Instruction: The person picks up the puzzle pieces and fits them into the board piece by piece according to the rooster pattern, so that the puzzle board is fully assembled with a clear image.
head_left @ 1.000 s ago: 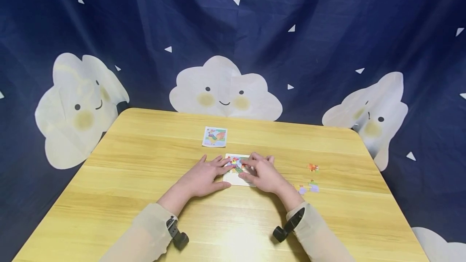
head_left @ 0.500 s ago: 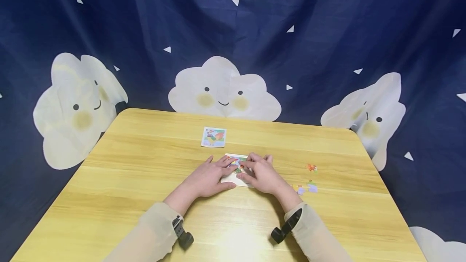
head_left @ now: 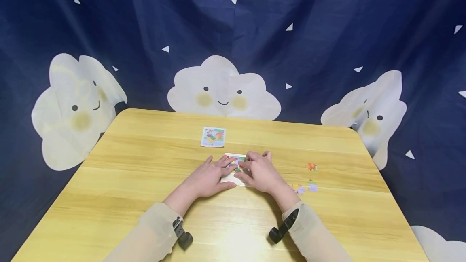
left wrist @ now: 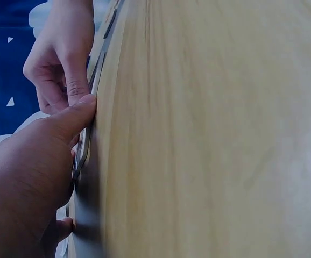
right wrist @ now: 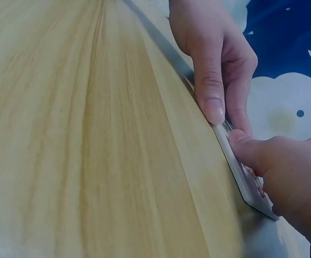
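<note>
A small white-rimmed puzzle board (head_left: 228,178) lies on the table, its upper part covered with colourful jigsaw pieces (head_left: 236,169). My left hand (head_left: 207,177) rests its outstretched fingers on the pieces, and its thumb is at the board's near edge. From the right, my right hand (head_left: 261,172) bends over the board, with index finger and thumb on its right part. In the right wrist view, the right thumb (right wrist: 244,148) lies along the board's near edge (right wrist: 236,174). The right fingers hide that side, so I cannot tell whether they pinch a piece.
A square picture card (head_left: 213,137) of a rooster lies behind the board. On the right are loose pieces: an orange one (head_left: 312,167), a purple and green one (head_left: 312,186) and a yellow and purple one (head_left: 298,189). A dark blue cloud-print curtain (head_left: 309,23) hangs behind the table.
My left hand has shifted right, further over the board. The right hand has edged slightly left, its fingers still bent over the pieces. The card and loose pieces have stayed put.
</note>
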Demonstrator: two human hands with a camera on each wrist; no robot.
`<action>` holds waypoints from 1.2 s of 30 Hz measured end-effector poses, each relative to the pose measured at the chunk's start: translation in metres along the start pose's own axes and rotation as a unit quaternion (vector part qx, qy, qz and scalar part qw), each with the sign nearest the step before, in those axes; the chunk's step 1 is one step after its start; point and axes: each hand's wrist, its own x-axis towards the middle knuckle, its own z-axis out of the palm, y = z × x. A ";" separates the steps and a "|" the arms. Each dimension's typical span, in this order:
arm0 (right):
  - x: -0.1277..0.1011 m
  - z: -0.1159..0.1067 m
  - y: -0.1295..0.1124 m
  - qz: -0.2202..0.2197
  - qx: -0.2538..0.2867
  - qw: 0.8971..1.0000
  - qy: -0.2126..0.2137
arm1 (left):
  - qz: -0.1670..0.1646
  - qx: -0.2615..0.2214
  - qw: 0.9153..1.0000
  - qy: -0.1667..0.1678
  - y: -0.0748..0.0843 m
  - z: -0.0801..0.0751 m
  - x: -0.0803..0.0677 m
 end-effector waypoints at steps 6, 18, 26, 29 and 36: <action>0.000 0.000 0.001 0.022 0.012 1.000 -0.006 | -0.002 0.000 1.000 -0.004 0.003 -0.002 0.002; -0.006 -0.008 0.006 0.026 0.052 0.997 -0.044 | -0.012 0.002 1.000 -0.005 0.007 -0.003 0.003; -0.014 -0.019 0.015 0.017 0.090 0.995 -0.046 | -0.016 0.000 1.000 0.002 0.006 -0.002 0.004; -0.018 -0.024 0.019 0.021 0.102 0.994 -0.037 | -0.016 0.001 1.000 0.004 0.006 -0.002 0.004; -0.030 -0.035 0.030 0.041 0.130 0.990 -0.019 | -0.017 -0.001 1.000 0.004 0.007 -0.001 0.004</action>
